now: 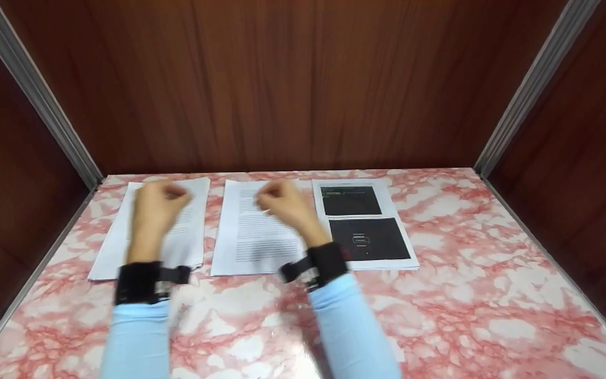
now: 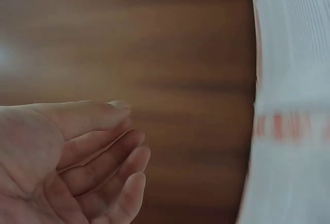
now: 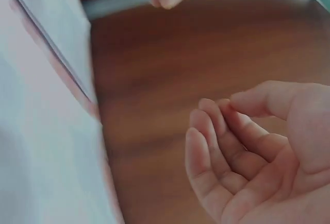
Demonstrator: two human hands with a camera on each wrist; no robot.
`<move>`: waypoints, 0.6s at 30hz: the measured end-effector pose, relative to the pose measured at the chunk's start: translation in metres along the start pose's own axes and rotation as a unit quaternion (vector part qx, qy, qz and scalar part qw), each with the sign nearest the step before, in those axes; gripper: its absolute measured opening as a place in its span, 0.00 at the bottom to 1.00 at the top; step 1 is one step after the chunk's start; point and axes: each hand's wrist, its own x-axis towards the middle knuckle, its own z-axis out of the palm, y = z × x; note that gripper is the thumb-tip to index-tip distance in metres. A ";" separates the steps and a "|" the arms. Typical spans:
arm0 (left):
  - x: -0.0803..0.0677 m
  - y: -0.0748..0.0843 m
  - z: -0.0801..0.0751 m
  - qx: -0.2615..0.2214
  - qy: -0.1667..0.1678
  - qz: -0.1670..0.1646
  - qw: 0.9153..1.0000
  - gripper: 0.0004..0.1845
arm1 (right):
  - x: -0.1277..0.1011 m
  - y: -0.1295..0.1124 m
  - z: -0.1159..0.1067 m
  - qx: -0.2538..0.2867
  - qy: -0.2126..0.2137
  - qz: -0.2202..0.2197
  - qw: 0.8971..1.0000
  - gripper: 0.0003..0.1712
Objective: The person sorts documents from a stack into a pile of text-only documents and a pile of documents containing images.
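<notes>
pale blue sleeves (image 1: 353, 326), marbled pink table (image 1: 466, 295)

Three paper stacks are counted on the table (image 1: 466, 295): text stack (image 1: 187, 239) at 9 o'clock, text stack (image 1: 253, 237) centre, dark-printed stack (image 1: 366, 223) at 3 o'clock.

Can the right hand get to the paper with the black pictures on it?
Probably yes. The right hand hangs empty, fingers loosely curled, over the middle paper. The paper with the black pictures lies right beside it on the table, with nothing between them.
</notes>
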 end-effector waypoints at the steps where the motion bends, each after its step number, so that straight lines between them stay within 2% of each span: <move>1: -0.001 -0.012 -0.008 0.007 0.008 -0.013 1.000 0.12 | 0.003 0.000 0.017 0.002 -0.009 0.004 1.000 0.08; 5: -0.007 -0.053 -0.035 0.027 0.032 -0.077 0.996 0.18 | 0.008 0.003 0.075 0.008 -0.036 0.029 0.999 0.06; 9: -0.010 -0.083 -0.048 0.040 0.034 -0.144 0.988 0.22 | 0.005 0.009 0.113 -0.007 -0.044 0.059 0.997 0.05; 13: -0.013 -0.105 -0.048 0.053 0.012 -0.203 0.978 0.26 | -0.001 0.018 0.134 -0.034 -0.062 0.083 0.994 0.09; 18: -0.020 -0.126 -0.042 0.078 -0.004 -0.234 0.969 0.29 | -0.006 0.026 0.145 -0.073 -0.080 0.091 0.990 0.18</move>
